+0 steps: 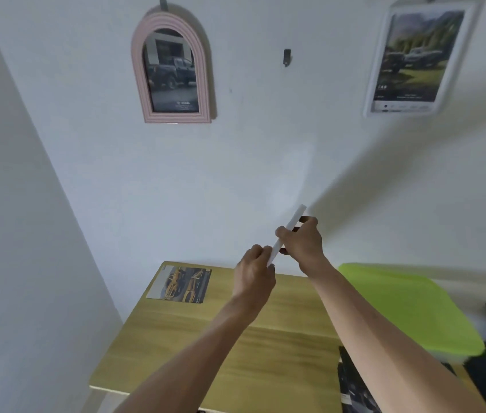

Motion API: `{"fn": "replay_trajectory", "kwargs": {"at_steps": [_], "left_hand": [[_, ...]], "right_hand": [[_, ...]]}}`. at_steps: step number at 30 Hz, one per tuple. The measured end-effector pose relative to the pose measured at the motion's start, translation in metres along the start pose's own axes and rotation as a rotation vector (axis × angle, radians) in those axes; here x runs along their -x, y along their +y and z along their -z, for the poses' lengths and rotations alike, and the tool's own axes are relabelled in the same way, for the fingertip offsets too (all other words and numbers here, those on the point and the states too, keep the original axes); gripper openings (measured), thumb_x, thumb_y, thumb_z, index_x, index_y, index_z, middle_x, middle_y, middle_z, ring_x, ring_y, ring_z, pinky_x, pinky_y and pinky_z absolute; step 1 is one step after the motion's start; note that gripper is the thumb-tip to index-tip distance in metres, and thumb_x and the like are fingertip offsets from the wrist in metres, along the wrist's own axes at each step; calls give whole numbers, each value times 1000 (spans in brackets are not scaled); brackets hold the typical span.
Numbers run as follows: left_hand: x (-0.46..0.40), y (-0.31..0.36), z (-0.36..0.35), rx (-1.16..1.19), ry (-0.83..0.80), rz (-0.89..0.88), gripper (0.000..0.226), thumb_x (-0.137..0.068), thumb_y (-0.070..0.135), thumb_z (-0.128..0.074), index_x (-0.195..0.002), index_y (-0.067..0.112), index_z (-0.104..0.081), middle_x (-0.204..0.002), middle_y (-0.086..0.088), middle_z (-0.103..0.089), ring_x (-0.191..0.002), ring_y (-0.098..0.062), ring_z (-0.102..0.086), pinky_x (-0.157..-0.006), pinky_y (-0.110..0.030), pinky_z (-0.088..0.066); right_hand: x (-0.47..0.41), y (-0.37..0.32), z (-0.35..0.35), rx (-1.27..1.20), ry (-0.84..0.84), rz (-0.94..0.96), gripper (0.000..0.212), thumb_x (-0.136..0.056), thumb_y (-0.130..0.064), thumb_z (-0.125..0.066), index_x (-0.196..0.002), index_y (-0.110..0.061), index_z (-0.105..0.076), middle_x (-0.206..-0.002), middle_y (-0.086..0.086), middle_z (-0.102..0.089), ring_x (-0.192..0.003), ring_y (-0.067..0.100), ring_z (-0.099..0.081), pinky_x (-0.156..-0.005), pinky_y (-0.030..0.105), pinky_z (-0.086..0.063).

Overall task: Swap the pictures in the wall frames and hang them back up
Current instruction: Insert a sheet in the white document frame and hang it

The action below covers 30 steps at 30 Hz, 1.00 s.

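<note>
Hands meet over the far edge of the wooden table [265, 353], both gripping one white frame [291, 231] that shows to me edge-on, a thin pale bar; its long axis slants from low left to high right; the left hand [255, 274] has its fingers curled round the lower end; the right hand [303, 236] is closed about the middle, thumb one side and fingers the other, with something dark just showing behind the frame; whether a picture sits inside I cannot tell from this angle.

Above, and a little right of centre, a bare dark hook [287, 57] stands out from the wall; it lies well up from the frame, and nearly in line with the frame's raised end; the right hand is the nearer of the two, so I judge that the lift would be led from that side, the frame turned face-out as it rises.

A pink arched frame [173, 70] hangs to the left with a dark pickup photograph, and under it the word TOYOTA can be read; a white rectangular frame [417, 55] hangs to the right with a vehicle before green mountains, its small print too blurred to read; a loose print of yellow cars [179, 284] lies on the table's far left corner.
</note>
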State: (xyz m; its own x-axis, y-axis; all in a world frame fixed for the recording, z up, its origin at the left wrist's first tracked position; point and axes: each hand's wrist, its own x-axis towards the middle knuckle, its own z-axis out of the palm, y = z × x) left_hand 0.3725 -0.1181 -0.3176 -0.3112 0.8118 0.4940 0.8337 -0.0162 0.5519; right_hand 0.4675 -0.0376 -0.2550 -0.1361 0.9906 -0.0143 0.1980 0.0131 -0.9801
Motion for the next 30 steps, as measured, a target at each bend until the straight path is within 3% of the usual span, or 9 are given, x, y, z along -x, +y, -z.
{"fn": "replay_trajectory", "kwargs": {"at_steps": [2,5,7,12,15,17,20,25,30], "left_hand": [[6,11,-4,-20,-11,-127,18,-84,12,-68,-101,8,-65,-83,-3,-55,-62,-23,-49,-49,-30,-39],[4,24,-2,-48,77,-318,31,-87,48,-62,-94,20,-73,-79,6,-63,-65,-14,-60,-42,-24,-45],[-4,27,6,-75,146,-341,36,-90,53,-58,-101,22,-72,-86,8,-65,-74,-12,-64,-44,-27,-50],[-53,23,43,-135,149,-39,54,-97,40,-54,-144,17,-42,-131,-7,-49,-118,-25,-50,-75,-40,-52],[-87,16,64,-6,49,132,64,-99,41,-50,-152,16,-25,-143,-9,-39,-131,-27,-42,-99,-44,-44],[-107,13,74,121,-12,162,63,-97,42,-54,-151,17,-32,-140,-8,-47,-123,-23,-52,-101,-37,-43],[-131,18,90,280,-41,111,43,-96,33,-60,-137,21,-53,-121,4,-65,-98,-11,-66,-85,-20,-50],[-177,21,112,581,42,160,17,-91,20,-68,-108,19,-69,-86,6,-72,-70,-5,-64,-72,-27,-46],[-238,17,130,569,26,137,13,-88,20,-70,-100,19,-66,-89,2,-71,-82,-22,-64,-75,-38,-52]], "right_hand": [[3,-1,16,-71,20,-11,45,-81,-12,-65,-123,-12,-48,-110,6,-63,-92,24,-67,-78,49,-61],[4,0,44,-139,46,33,44,-77,-7,-65,-118,-22,-58,-107,3,-69,-95,25,-69,-85,51,-59],[4,-5,62,-166,58,81,44,-79,-2,-64,-114,-28,-61,-103,2,-72,-94,26,-71,-86,50,-58],[1,-20,100,-244,49,177,46,-85,2,-64,-103,-40,-66,-103,3,-72,-94,27,-68,-85,46,-54],[-11,-31,116,-313,57,206,47,-86,2,-64,-101,-42,-69,-105,5,-72,-91,22,-66,-87,46,-52],[-22,-42,121,-343,49,238,47,-86,2,-64,-102,-42,-71,-105,5,-73,-92,21,-65,-90,45,-51],[-41,-61,122,-367,14,282,44,-88,1,-64,-106,-39,-71,-105,2,-75,-91,19,-65,-86,41,-49],[-72,-98,114,-280,16,389,40,-93,-6,-63,-120,-35,-66,-106,-2,-72,-92,13,-66,-82,34,-50],[-115,-140,111,12,55,599,31,-94,-12,-63,-109,-38,-69,-76,-15,-66,-68,6,-56,-73,27,-44]]}}
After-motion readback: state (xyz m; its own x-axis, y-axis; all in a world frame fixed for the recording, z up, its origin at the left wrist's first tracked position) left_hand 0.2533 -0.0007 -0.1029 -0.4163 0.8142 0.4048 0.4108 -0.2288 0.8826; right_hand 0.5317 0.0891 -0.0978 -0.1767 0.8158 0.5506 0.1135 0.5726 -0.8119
